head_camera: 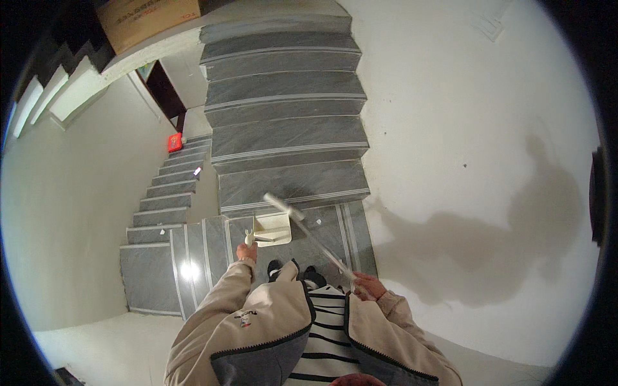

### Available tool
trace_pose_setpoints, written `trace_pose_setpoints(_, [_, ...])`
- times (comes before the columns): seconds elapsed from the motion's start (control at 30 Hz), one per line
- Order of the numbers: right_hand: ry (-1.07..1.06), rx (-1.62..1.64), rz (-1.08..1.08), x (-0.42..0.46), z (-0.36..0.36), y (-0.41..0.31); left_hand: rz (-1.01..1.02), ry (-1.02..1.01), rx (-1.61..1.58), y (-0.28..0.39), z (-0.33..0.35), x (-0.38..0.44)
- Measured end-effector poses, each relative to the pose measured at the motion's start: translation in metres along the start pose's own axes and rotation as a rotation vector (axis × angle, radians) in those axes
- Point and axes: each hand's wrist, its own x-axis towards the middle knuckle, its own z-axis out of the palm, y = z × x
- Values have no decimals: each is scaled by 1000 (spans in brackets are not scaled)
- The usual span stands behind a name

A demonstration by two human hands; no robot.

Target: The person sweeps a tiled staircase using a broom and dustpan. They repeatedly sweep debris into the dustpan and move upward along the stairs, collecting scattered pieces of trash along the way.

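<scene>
My left hand (247, 252) grips the upright handle of a cream plastic dustpan (281, 223), which is in front of my feet at landing level. My right hand (371, 286) is closed around the pale handle of a broom (322, 248). That handle slants up and left to a white broom head (277, 202), blurred and just above the dustpan's far edge, near the bottom step. Whether the head touches the floor, I cannot tell. A small white scrap (318, 221) lies on the grey landing, right of the broom head.
Grey stairs (289, 135) rise ahead beside a white wall (458, 96). Another flight (166, 200) descends on the left, with a white scrap (162, 231), another small pale item (197, 171) and a red object (175, 142). A cardboard box (149, 21) stands at upper left.
</scene>
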Motion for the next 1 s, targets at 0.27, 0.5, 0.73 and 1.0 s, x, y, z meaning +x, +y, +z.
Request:
trace_pose_setpoints(0.27, [320, -164, -180, 126, -37, -82, -66, -3, 38, -9, -30, -9])
trace_pose_setpoints(0.5, [427, -226, -16, 203, 22, -92, -70, 77, 219, 0, -61, -10])
trace_pose_setpoints(0.73, [150, -741, -75, 164, 66, -30, -33, 61, 84, 5, -85, 3])
trace_pose_setpoints(1.0, [-279, -780, -60, 96, 93, -88, -45, 99, 105, -7, -98, 26])
